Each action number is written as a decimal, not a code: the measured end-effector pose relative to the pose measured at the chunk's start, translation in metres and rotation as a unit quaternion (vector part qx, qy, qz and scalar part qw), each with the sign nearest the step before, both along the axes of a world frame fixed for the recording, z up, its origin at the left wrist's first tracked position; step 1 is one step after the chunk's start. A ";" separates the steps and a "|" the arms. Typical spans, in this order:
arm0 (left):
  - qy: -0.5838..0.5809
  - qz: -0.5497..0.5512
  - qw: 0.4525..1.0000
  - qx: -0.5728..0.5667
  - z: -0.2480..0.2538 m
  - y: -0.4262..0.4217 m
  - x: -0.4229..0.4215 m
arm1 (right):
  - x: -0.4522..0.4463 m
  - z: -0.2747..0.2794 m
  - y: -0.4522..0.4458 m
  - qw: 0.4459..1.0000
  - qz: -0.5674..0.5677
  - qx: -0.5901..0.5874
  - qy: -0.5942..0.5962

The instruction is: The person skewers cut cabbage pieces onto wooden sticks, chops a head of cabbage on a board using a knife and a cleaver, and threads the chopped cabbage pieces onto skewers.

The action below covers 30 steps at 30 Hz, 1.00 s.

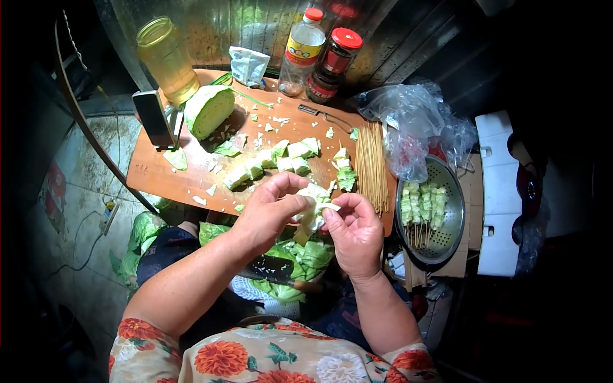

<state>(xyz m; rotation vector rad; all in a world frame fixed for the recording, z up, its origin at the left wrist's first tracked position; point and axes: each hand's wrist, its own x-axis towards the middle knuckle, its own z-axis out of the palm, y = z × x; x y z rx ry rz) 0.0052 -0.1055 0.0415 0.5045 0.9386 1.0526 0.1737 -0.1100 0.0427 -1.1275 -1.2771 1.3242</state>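
My left hand (271, 214) and my right hand (354, 233) meet over the near edge of the wooden board (163, 185). Between them are pale green cabbage pieces (311, 217), pinched by the fingers of both hands; whether a skewer runs through them I cannot tell. Just beyond my hands lie stacks of cut cabbage (274, 159). A bundle of wooden skewers (370, 166) rests at the board's right side. Half a cabbage (209, 113) stands on the board's far left. Below my hands, a cleaver (271, 268) lies over cabbage leaves (306, 255).
A metal colander (456, 223) at the right holds several cabbage skewers (423, 207). Clear plastic bags (408, 121) lie behind it. Along the back are a yellow jar (169, 64), a bottle (302, 54) and red-lidded jars (334, 64). A phone (153, 118) stands at the left.
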 end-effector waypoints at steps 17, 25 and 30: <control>0.072 -0.031 0.989 0.122 -0.006 -0.003 0.002 | 0.002 0.002 -0.004 0.987 0.039 -0.097 0.119; 0.025 0.046 0.998 0.028 -0.028 0.011 -0.002 | 0.005 0.011 0.009 0.988 0.036 -0.107 0.104; -0.104 0.097 0.988 -0.054 -0.027 0.016 -0.011 | 0.010 0.006 0.008 0.988 0.068 -0.141 0.013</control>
